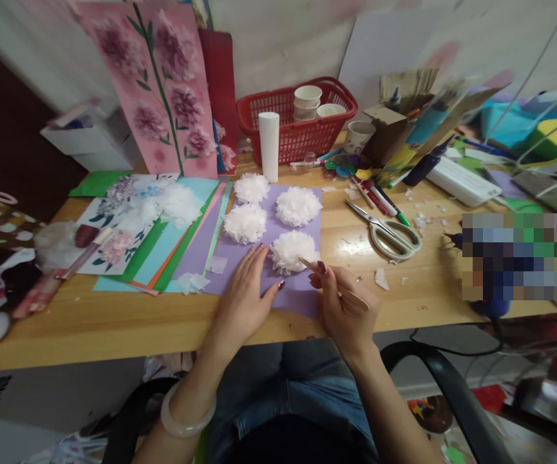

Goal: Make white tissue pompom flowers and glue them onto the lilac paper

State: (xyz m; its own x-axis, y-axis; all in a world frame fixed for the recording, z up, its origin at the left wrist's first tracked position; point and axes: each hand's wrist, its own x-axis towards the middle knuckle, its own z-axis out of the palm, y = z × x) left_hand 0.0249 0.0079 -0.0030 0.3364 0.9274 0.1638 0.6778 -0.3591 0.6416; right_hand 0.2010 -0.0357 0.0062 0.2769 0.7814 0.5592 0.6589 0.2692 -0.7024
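Grip, right: right hand [350, 296], fingers pinched round a thin stick [356, 299]; stick slanted, its tip at the right side of the near flower [292, 250].

Grip, left: left hand [244, 283], laid palm down, fingers extended and thumb spread wide, just left of the near flower; pale bracelet [188, 414] at the wrist.

Flowers, white, ruffled, four in all: the near flower, on a purple sheet [297, 300] between the hands; the back right flower [298, 206], behind it; the middle left flower [245, 223]; the far left flower [252, 187], beyond that.

Cylinder, white [269, 149], one, upright behind the flowers, before a red basket [307, 143] that holds stacked cups [307, 98].

Scissors [394, 240], one pair, pale handles, blades apart, lying right of the flowers; markers [390, 201] just behind.

Coloured paper [188, 248], several overlapping sheets, left of the flowers; patterned sheet [114, 250] beside these.

Picture, pink, with purple blooms [136, 149], one, standing behind the paper.

Table, wooden [162, 332], under all.
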